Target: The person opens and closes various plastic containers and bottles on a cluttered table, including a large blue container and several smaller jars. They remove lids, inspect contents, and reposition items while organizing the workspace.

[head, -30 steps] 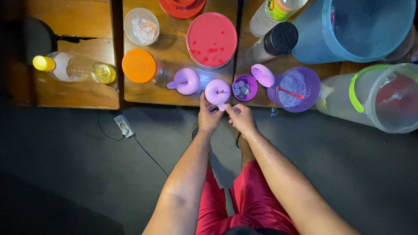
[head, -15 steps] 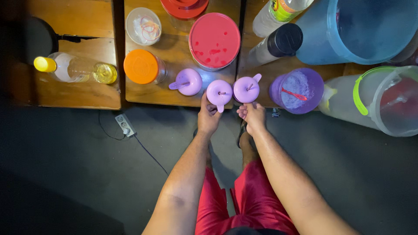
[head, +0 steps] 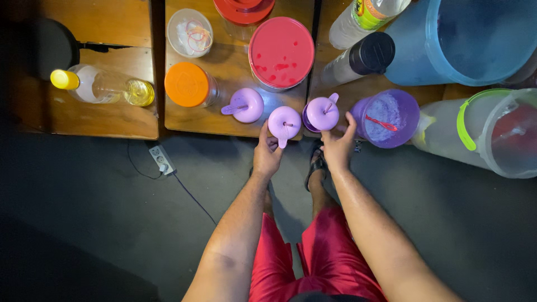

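Three small purple lidded jars stand in a row at the near edge of the wooden tables (head: 218, 120). My left hand (head: 267, 154) grips the middle purple jar (head: 284, 122) from the near side, thumb up along its left. My right hand (head: 338, 146) cups the right purple jar (head: 322, 113), whose lid is down, with one finger raised along the jar's right side next to a purple tub (head: 386, 117). The left purple jar (head: 246, 105) stands untouched.
The purple tub holds white powder and a red spoon. Behind stand an orange-lidded jar (head: 186, 84), a big red-lidded jar (head: 281, 51), a black-capped bottle (head: 363, 56), a blue bucket (head: 464, 33) and a yellow-capped oil bottle (head: 100, 86). A power strip (head: 160, 159) lies on the floor.
The right jar's lid, open a second ago over small round pieces, is now shut. My right hand moved from the middle jar to the right jar. My left hand stayed.
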